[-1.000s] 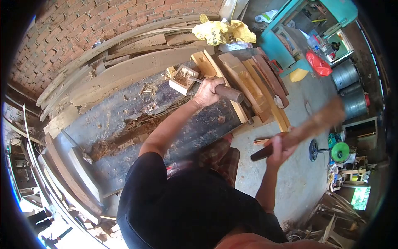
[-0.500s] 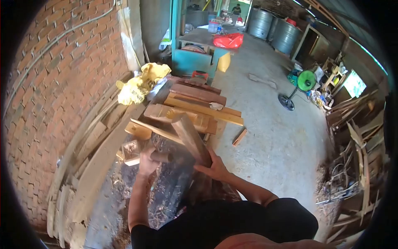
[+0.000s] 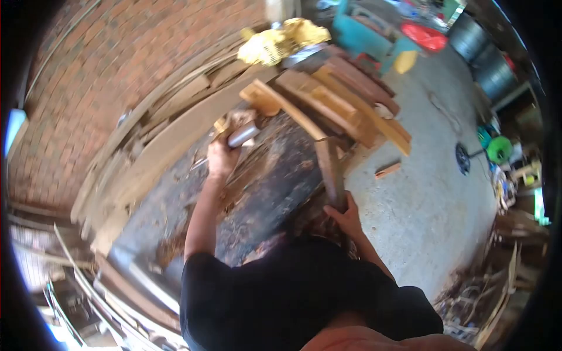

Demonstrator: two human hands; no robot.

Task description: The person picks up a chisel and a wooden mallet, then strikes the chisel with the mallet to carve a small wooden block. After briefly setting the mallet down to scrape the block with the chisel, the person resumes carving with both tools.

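My left hand (image 3: 221,158) is closed round a short cylindrical tool (image 3: 243,134) with a greyish, shiny side, above the dark, shaving-strewn work surface (image 3: 281,169). Just beyond it lies a small wooden block (image 3: 239,119). My right hand (image 3: 345,215) grips the near end of a thick brown wood piece (image 3: 329,169), thumb on one side and fingers on the other. The far end of that piece is beside a long thin wooden strip (image 3: 290,110). What the tool's other end looks like is blurred.
Stacked boards (image 3: 351,105) lie beyond my hands. A yellow bag (image 3: 263,47) is near the brick wall (image 3: 146,58). Long planks (image 3: 170,134) run along the left. On the concrete floor (image 3: 410,216) are a wood scrap (image 3: 387,170) and a green fan (image 3: 499,150).
The view has turned and tipped downward, so the stack and bag appear higher and further right. The tool in my left hand now points up and to the right. Both hands keep their holds.
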